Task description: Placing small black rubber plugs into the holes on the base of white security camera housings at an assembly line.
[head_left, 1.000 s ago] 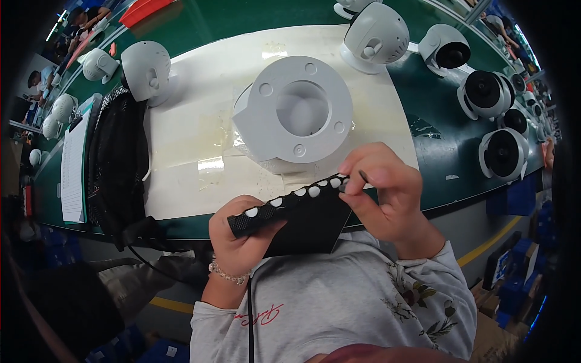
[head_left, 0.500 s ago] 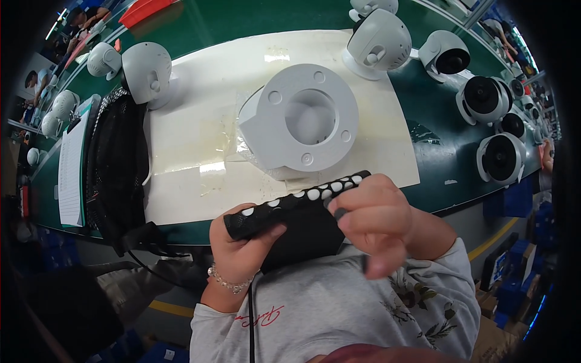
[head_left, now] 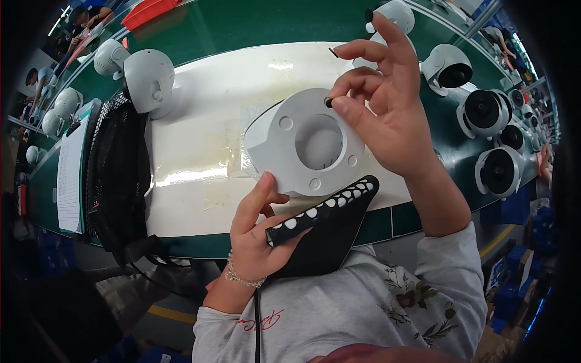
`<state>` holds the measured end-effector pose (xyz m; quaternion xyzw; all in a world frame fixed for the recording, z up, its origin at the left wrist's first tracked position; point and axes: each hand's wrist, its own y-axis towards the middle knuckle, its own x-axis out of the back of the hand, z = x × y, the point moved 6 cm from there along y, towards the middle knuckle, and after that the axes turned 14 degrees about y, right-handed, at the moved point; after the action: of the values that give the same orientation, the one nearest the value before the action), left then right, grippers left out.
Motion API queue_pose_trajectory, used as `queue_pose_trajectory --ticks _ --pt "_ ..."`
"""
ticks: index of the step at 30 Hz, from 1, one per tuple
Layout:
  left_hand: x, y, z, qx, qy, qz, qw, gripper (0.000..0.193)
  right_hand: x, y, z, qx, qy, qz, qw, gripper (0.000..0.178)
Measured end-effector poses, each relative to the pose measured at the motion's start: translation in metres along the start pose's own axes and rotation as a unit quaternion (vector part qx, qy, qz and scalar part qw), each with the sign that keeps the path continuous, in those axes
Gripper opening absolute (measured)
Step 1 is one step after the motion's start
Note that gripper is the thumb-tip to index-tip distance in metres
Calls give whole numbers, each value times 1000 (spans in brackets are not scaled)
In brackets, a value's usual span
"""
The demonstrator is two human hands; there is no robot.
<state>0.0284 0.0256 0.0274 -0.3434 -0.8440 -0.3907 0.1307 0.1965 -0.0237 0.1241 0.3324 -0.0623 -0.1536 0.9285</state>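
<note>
A white camera (head_left: 275,142) stands with its ring-shaped base facing up, round recesses set around the ring. At the ring's upper right, my right hand (head_left: 387,115) pinches a small round black pad (head_left: 328,102) between thumb and a finger. More black pads cling to its other fingertips, one (head_left: 369,15) on the topmost finger. My left hand (head_left: 257,239) grips a rolled-over black sheet (head_left: 324,239) with a row of white round holes along its fold. Its index finger touches the lower left edge of the camera.
White cameras (head_left: 148,81) stand at the left, and several more with dark round fronts (head_left: 499,172) at the right. A black mesh bag (head_left: 115,169) lies beside a clipboard with paper (head_left: 71,175). A red tray (head_left: 148,13) sits far left. Other people work beyond.
My right hand has moved from the sheet up to the ring with a black pad. My left hand has shifted right with the sheet and now touches the camera, which sits slightly turned.
</note>
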Motion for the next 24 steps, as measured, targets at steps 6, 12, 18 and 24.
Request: queue_pose_trajectory --ticks 6,12,18,24 --pt "-3 4 -2 -23 -4 12 1000 25 -6 -15 11 139 -338 120 923 77" --pt "-3 1 1 -28 -2 -6 1000 28 -24 -5 27 36 -453 182 872 68" --pt "-5 2 0 -12 -8 33 999 27 -24 10 -3 -77 -67 75 992 53" --pt "-4 3 -1 -27 -23 22 999 27 -27 6 -13 -134 -86 53 986 43"
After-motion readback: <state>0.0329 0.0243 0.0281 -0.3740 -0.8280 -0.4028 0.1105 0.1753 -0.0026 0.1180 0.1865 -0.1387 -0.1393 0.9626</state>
